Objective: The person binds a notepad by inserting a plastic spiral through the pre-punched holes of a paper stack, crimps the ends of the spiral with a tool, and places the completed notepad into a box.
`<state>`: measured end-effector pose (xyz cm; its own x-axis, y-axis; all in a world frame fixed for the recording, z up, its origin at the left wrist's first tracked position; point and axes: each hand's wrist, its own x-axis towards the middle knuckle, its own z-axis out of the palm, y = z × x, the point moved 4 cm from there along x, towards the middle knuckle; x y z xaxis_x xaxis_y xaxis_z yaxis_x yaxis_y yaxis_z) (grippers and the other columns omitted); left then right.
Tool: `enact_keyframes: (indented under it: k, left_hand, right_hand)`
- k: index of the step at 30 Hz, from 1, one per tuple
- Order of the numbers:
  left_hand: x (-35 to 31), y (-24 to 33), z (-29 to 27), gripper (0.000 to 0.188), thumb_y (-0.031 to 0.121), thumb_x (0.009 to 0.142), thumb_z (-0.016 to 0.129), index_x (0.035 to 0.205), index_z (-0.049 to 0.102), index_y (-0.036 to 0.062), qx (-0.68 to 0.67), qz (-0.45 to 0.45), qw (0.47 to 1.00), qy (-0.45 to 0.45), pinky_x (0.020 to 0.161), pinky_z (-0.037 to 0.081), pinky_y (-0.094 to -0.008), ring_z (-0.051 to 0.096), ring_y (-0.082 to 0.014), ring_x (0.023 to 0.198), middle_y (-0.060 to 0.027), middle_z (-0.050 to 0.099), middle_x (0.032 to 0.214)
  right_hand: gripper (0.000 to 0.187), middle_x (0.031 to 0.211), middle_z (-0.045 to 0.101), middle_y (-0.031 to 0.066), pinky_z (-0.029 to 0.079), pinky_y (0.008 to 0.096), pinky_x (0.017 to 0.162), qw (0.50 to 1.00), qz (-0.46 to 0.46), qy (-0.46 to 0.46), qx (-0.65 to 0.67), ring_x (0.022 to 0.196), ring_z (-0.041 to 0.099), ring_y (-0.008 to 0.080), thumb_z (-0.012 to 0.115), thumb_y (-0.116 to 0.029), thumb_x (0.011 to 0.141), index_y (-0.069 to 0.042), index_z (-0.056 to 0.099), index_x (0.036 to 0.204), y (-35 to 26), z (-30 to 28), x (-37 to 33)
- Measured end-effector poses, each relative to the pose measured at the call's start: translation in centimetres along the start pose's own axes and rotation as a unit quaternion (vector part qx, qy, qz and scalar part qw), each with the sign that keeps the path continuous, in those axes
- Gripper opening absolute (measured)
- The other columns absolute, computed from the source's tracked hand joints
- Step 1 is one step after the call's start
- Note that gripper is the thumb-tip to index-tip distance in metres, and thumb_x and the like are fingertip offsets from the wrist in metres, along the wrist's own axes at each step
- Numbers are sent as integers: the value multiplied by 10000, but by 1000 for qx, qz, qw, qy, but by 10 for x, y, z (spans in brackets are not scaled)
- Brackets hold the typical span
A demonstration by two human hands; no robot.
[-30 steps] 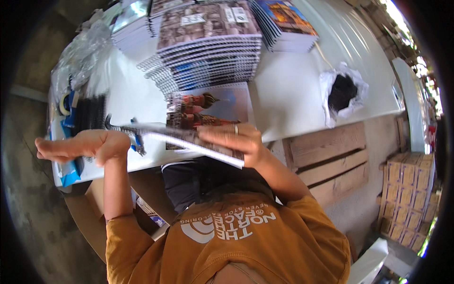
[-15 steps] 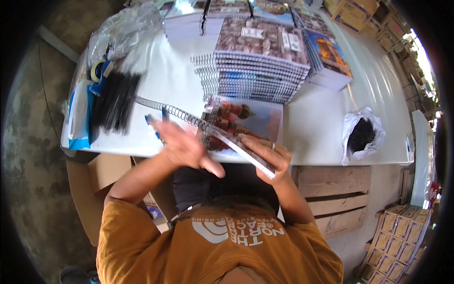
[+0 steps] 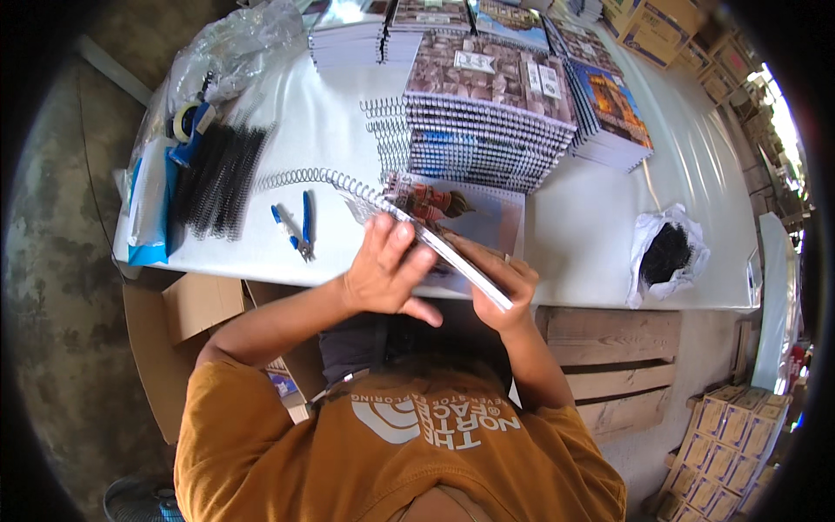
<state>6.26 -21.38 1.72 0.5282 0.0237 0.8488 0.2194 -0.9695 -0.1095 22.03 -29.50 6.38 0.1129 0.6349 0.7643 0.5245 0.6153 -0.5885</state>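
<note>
My right hand (image 3: 506, 283) grips a thin notebook (image 3: 461, 265), held tilted on edge above the table's front side. A dark spiral coil (image 3: 300, 177) runs along the notebook's upper edge, and its loose end sticks out to the left in a curve. My left hand (image 3: 391, 268) is at the notebook's near face, fingers spread, fingertips close to the bound edge; whether they touch it I cannot tell. Beneath lies another notebook (image 3: 491, 213) with a domed-building cover. Blue-handled cutting pliers (image 3: 300, 230) rest on the table left of my left hand.
A tall stack of spiral notebooks (image 3: 487, 130) stands ahead, with more stacks behind. Loose black coils (image 3: 217, 183), a blue tape dispenser (image 3: 193, 130) and clear plastic (image 3: 230, 56) lie to the left. A white bag of black bits (image 3: 668, 252) sits right. Below are a cardboard box (image 3: 196, 304) and wooden pallet (image 3: 609, 348).
My left hand has moved right, from beside the loose coil to the notebook's face, uncovering the pliers. The coil's free end now bows upward. My right hand keeps its hold.
</note>
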Motion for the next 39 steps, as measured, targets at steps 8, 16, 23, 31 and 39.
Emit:
enact_keyframes:
  k: [8,16,23,31,39]
  left_hand:
    - [111,-22,-39,455,572,661,650,688,543,130,-10,-37,999,-16,631,368,-338,518,-184,683,0,539,737]
    - [33,0,-9,1183,846,679,282,1373,157,-104,-27,-24,999,-24,1053,-35,-571,45,-480,1331,-359,219,1373]
    - [69,-15,-46,1067,799,729,304,1383,222,-40,85,-47,993,70,1022,-18,-633,11,-468,1340,-298,144,1430]
    - [136,-24,-73,913,692,841,193,1378,240,-45,127,-45,976,170,1079,38,-511,108,-413,1342,-253,191,1426]
    - [126,-53,-41,318,122,843,524,1133,494,-3,-127,-308,886,-322,658,485,-436,621,-351,732,-139,639,941]
  right_hand:
    - [237,919,662,158,491,245,737,977,152,-43,142,790,624,148,580,17,813,55,611,1045,-9,3,12]
    - [469,1116,604,183,507,340,849,996,18,-73,41,1009,611,299,563,122,696,13,569,1152,-15,3,14]
    - [451,1127,600,171,561,308,701,993,-44,-104,34,899,653,279,607,58,721,10,556,1166,-27,17,18]
    - [495,1132,593,186,537,345,787,992,-50,-113,12,960,629,298,598,63,724,38,507,1210,-28,19,16]
    - [321,1040,631,182,529,346,805,982,-124,-127,-66,931,642,282,593,-13,754,19,585,1074,-30,19,30]
